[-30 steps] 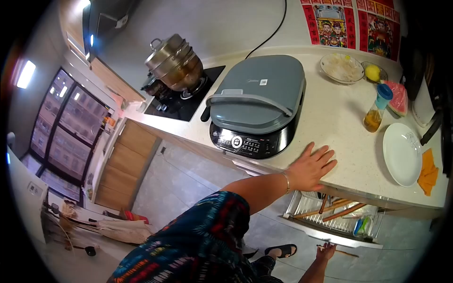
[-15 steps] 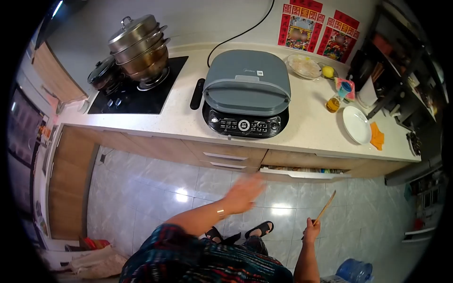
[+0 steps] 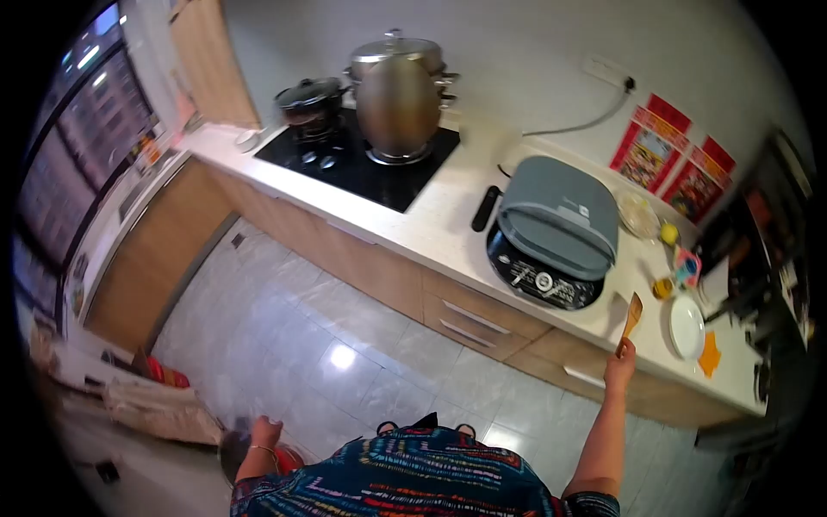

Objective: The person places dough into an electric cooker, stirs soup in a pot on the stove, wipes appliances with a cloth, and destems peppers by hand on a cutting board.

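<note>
Pointing upward: tan-brown wooden spatula point(image 3: 632, 319), slim handle, broader blade; right grip point(image 3: 619, 365) clasping handle; left grip point(image 3: 265, 432) unclear.

Glare spot hit floor point(image 3: 284, 297), window point(image 3: 86, 138) looked bluish, red posters point(image 3: 651, 148) blurred, edges bent & v. dark.

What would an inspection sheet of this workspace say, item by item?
Surface: pale counter carrying a black cooktop and grey-lidded appliance.
Handled things: wooden spatula, blade upward.
Clutter: white plate, orange cloth and small items toward the counter's right end.
Hands: right hand grips the wooden spatula; left hand holds nothing visible.
Cables: one cord plugged in at the wall.
Surroundings: steamer pot on the cooktop; red posters on the wall.
</note>
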Demonstrator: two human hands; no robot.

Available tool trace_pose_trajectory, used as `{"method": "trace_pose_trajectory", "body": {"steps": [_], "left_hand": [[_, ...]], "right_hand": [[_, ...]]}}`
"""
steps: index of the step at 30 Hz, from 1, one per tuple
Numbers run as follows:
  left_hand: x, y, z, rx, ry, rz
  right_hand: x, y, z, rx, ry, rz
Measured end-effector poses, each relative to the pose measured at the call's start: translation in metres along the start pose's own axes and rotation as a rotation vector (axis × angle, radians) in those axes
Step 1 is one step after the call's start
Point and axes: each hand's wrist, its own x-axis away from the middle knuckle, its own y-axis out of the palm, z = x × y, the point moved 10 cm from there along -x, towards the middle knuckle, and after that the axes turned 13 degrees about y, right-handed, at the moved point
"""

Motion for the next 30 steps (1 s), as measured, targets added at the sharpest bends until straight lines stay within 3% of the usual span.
{"method": "trace_pose_trajectory", "body": {"steps": [1,3,5,7,9,13,15,18,21,23,25,27,29,30], "left_hand": [[0.013,0.026,-0.005,0.046,-0.014,-0.066],[0.045,0.063,-0.01,0.142,-0.084,-0.052],[0.063,0.096,-0.014,0.132,-0.11,-0.172],[0.064,0.115,-0.027,0.147,-0.018,-0.152],[0.083,0.084,-0.017,0.249,-0.15,-0.091],[0.069,0.092,-0.053,0.313,-0.192,-0.099],[0.05,0.109,-0.085,0.39,-0.233,-0.118],[0.006,0.135,-0.137,0.511,-0.273,-0.094],[-0.029,0.063,-0.135,0.413,-0.279,-0.075],[-0.057,0.03,-0.15,0.415,-0.263,-0.04],[-0.093,-0.009,-0.155,0.376,-0.179,-0.026],[-0.133,-0.034,-0.157,0.338,-0.126,-0.01],[-0.175,-0.066,-0.14,0.352,-0.064,0.033],[-0.194,-0.079,-0.132,0.342,-0.055,0.028]], "right_hand": [[-0.011,0.007,-0.014,0.15,0.02,0.004],[-0.053,0.024,-0.008,0.152,-0.058,0.006],[-0.063,0.03,-0.026,0.222,-0.095,0.028],[-0.077,0.042,-0.029,0.329,-0.034,0.002],[-0.101,0.056,-0.014,0.432,-0.093,0.022],[-0.109,0.058,0.0,0.544,-0.049,0.194],[-0.08,0.04,-0.014,0.496,0.052,0.364],[-0.044,0.032,0.012,0.519,0.248,0.42],[0.01,0.061,0.048,0.414,0.298,0.458],[0.033,0.106,0.095,0.497,0.321,0.37],[0.053,0.172,0.136,0.626,0.173,0.286],[0.124,0.301,0.05,1.712,-0.292,-0.268],[0.157,0.366,0.007,1.079,-0.575,-0.282],[0.178,0.382,-0.023,0.823,-0.369,-0.444]]}}
